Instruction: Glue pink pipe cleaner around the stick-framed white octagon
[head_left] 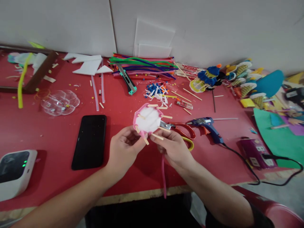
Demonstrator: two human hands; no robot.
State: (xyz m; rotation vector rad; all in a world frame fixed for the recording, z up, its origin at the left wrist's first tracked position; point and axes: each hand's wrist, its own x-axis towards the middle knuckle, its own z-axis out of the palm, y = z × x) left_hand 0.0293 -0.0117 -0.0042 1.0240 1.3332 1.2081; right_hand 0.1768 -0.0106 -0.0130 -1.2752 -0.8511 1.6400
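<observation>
Both hands hold up a small white round disc (148,119) above the red table (59,133). Short wooden sticks poke out round the disc's edge, and a pink pipe cleaner (163,172) wraps its rim and hangs down past the table edge. My left hand (124,148) pinches the disc's lower left edge. My right hand (172,147) pinches at its lower right, fingers closed by a wooden stick and the pink cleaner. Red-handled scissors (181,128) lie just behind my right hand.
A black phone (89,141) lies left of my hands, a white device (14,171) at the near left corner. A blue glue gun (209,125) with a black cord lies right. Pipe cleaners (144,65), a cutter (127,79), a clear flower dish (60,102) and finished crafts (239,79) sit behind.
</observation>
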